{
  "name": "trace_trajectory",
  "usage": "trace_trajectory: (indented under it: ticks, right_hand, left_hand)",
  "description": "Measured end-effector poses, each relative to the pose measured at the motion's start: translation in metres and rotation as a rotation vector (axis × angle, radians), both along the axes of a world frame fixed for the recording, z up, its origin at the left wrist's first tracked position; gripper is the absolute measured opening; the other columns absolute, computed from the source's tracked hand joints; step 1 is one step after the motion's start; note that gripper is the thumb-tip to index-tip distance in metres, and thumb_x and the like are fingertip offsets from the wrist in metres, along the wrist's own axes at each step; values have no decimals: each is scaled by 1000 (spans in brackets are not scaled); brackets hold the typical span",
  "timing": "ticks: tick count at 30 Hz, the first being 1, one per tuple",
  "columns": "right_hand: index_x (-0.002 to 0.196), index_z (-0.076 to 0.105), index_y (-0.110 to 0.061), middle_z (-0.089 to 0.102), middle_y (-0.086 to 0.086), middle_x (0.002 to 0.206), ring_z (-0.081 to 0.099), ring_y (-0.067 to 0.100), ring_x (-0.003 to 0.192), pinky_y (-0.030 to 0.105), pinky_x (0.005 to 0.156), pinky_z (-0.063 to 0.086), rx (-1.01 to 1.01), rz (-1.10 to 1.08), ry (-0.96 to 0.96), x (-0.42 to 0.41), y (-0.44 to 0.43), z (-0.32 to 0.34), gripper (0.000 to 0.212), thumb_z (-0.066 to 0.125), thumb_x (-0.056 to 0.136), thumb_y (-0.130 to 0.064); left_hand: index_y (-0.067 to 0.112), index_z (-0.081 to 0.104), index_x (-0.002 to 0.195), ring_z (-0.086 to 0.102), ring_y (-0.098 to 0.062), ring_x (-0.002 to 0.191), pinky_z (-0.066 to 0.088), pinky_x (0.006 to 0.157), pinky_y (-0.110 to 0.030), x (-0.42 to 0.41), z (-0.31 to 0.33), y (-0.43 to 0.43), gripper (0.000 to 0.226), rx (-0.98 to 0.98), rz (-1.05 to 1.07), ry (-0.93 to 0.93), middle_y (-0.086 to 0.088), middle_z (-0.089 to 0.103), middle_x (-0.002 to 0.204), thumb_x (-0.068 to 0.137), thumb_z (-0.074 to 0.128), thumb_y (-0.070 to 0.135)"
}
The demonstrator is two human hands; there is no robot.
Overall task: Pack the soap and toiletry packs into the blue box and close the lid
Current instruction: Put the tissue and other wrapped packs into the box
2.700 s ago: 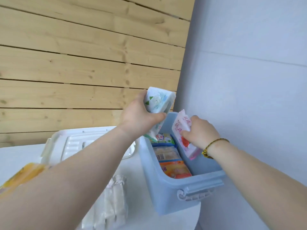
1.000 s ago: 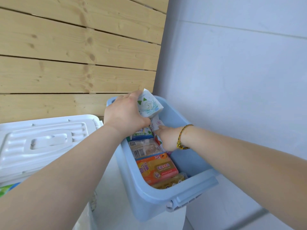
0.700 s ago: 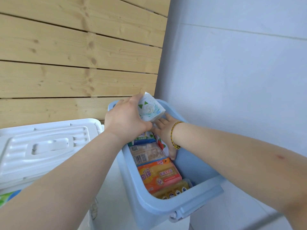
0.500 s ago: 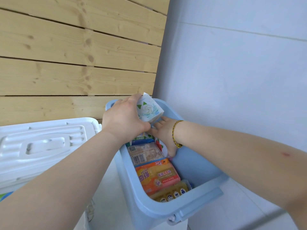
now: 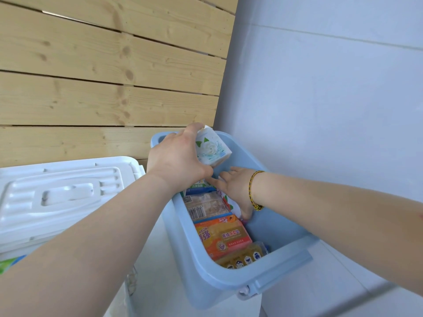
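Note:
The blue box [image 5: 219, 287] stands open on the white table, against the pale wall. My left hand [image 5: 176, 159] grips a white pack with a flower print [image 5: 211, 148] above the box's far end. Inside the box, my right hand [image 5: 235, 188] lies with straight fingers against a white and red pack [image 5: 230, 202] standing on edge. Several soap packs lie in a row on the box floor: an orange one [image 5: 223, 235], a tan barcoded one [image 5: 206, 205], a yellow one [image 5: 242, 257] nearest me and a blue one [image 5: 198, 187] at the far end.
The white lid [image 5: 61, 197] lies flat on the table to the left of the box. A green pack's corner [image 5: 9, 263] shows at the left edge. A wooden plank wall stands behind, and the pale wall runs close along the box's right side.
My right hand has let go of the white and red pack and now lies flat against it inside the box. My left hand has stayed above the far end with the flower pack.

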State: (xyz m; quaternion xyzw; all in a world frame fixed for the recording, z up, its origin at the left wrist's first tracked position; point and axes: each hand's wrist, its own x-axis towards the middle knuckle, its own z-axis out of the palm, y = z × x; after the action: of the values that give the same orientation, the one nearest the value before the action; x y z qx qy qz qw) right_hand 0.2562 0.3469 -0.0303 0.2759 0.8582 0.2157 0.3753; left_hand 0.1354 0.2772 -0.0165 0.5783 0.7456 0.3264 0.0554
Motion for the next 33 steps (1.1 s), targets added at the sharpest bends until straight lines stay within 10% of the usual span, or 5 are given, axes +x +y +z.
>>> trace_trajectory:
  ticks: [16,30,33]
  right_hand:
    - [147,-16,-25,26,11,148,40,27,130,36,102,43,-93,-88,-163,-4,-3,37,115,72,74,-29]
    - [145,-25,-14,28,6,153,35,22,136,35,118,18,-212,-175,-22,12,-17,4,127,76,71,-39]
    - [148,-13,-11,49,12,135,54,24,103,28,76,47,-256,-272,27,3,-14,11,106,67,81,-26]
  left_hand:
    - [29,18,142,48,-22,118,34,74,-29,-1,0,-2,90,-3,-1,-43,1,55,128,68,70,33]
    - [29,10,144,49,-22,117,33,75,-29,-2,-2,2,97,-1,1,-11,1,56,128,68,69,31]
    - [29,10,144,50,-22,116,34,75,-28,-3,-3,1,97,4,-1,-18,2,56,128,67,69,31]
